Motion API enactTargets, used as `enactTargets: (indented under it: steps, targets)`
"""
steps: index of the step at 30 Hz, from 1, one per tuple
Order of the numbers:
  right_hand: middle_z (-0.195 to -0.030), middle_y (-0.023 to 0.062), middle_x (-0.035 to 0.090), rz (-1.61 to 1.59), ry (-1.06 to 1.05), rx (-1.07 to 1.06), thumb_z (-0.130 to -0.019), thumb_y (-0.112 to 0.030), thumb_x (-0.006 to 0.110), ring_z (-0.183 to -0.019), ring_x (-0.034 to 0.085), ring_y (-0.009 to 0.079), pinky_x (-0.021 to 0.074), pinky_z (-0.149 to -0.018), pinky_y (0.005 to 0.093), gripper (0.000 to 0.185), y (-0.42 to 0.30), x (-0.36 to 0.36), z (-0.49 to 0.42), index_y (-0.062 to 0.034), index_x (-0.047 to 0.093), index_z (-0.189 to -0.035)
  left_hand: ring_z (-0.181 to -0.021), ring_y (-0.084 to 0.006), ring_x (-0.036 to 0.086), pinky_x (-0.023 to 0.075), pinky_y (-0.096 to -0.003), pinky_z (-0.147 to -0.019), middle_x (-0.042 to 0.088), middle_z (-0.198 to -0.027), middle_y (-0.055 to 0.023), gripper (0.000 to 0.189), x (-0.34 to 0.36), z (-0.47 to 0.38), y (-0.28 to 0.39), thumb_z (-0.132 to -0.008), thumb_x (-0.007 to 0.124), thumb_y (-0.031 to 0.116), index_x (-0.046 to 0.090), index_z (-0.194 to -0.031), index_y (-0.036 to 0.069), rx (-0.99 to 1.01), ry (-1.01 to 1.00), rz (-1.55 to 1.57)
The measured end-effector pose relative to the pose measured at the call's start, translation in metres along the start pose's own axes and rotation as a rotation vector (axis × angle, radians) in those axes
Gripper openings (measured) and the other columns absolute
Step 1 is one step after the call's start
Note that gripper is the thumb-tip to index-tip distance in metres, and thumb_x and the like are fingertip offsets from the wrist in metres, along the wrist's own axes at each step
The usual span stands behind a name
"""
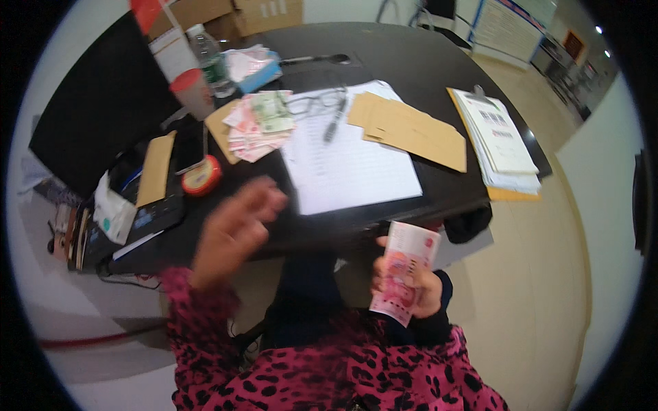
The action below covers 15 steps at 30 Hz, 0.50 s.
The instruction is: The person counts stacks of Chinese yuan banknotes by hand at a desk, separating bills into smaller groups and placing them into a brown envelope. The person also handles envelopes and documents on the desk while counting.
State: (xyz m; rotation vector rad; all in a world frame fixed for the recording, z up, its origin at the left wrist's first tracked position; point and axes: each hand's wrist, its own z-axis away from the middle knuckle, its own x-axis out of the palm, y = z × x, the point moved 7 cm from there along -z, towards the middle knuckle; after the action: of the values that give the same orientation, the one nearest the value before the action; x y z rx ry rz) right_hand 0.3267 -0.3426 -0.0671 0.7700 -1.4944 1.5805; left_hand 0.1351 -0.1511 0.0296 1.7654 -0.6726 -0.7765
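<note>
My right hand (411,290) grips a stack of red banknotes (406,272) upright past the desk's front edge, its thumb across the face. My left hand (234,226), blurred, hangs over the desk's front left part with its fingers curled; no object shows in it. Beyond it, a fanned pile of red banknotes (257,141) with green notes (272,112) on top rests partly on a brown envelope (218,128). Printed sheets (349,169) lie at the middle, bearing eyeglasses (313,103) and a pen (334,122). Several brown envelopes (419,132) overlap the sheets' right side.
At the left are a monitor (103,103), a phone (190,149), a round red-rimmed container (201,175), an envelope on the keyboard (157,169) and a tissue pack (115,210). A cup (193,92), water bottle (212,64) and blue box (261,76) stand behind. A clipboard (501,133) lies right.
</note>
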Motion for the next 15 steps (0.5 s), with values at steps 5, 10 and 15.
enactTargets:
  steps: [5,10,15]
  targets:
    - [-0.092,0.0163,0.056,-0.207,-0.186,0.261,-0.071,-0.019,0.059,-0.077,0.055,0.0248,0.0464,-0.074,0.0355,0.057,0.025,0.029,0.002,0.0069,0.047,-0.12,-0.105,-0.0172,0.058,0.0481,-0.0331,-0.091,0.058,-0.118,-0.012,0.052,0.155,0.0,-0.048,-0.093,0.051,0.02,0.036,-0.137,-0.001,-0.383,-0.229,0.708]
    - [-0.097,0.018,0.056,-0.157,-0.297,0.427,-0.073,-0.021,0.061,-0.086,0.058,0.0278,0.047,-0.081,0.0358,0.048,0.035,0.033,0.015,0.0084,0.051,-0.109,-0.081,-0.016,0.065,0.0532,-0.0278,-0.072,0.064,-0.103,-0.0123,0.043,0.183,0.023,-0.065,-0.097,0.043,0.025,0.044,-0.128,-0.005,-0.63,-0.339,0.874]
    - [-0.128,0.0266,0.05,-0.293,-0.396,0.538,-0.079,-0.022,0.062,-0.111,0.056,0.0374,0.0448,-0.097,0.0439,0.065,0.038,0.031,0.018,0.0109,0.039,-0.13,-0.083,-0.0142,0.063,0.0512,-0.026,-0.071,0.064,-0.104,-0.0135,0.037,0.177,0.039,-0.09,-0.098,0.042,0.022,0.049,-0.123,-0.004,-0.841,-0.325,0.722]
